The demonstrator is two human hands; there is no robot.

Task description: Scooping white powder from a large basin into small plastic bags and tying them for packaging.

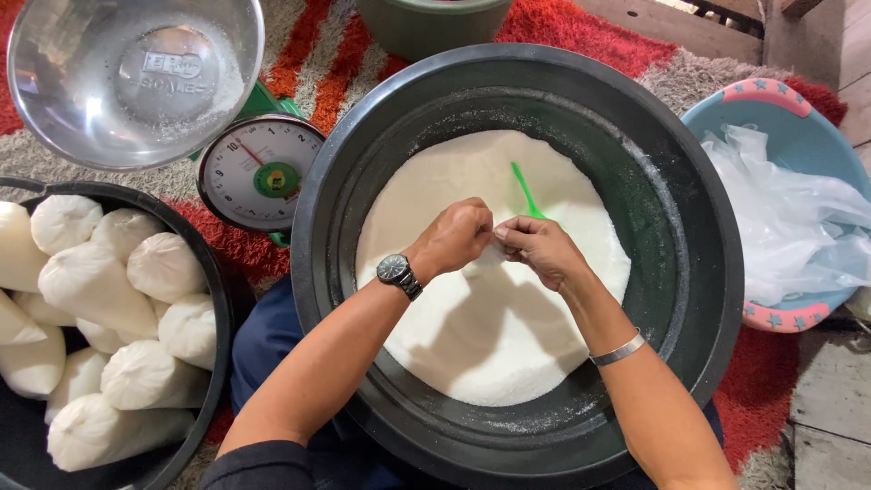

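White grainy powder (494, 318) fills the big black round tub (699, 272) under my left hand (454, 238) and right hand (542, 249), both pinched together on a small clear plastic bag (494, 257) that could slip and spill.

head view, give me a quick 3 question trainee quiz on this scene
1. True or false: both hands, left hand and right hand, meet over the black tub of white grains.
2. What green thing sticks out of the grains?
A. scoop
B. knife
C. cup
3. Fill in: the filled bags lie in a black tub to the person's ____.

Key
1. True; they pinch something small and pale between them, too hidden to tell what.
2. A
3. left, below the scale and its metal bowl.
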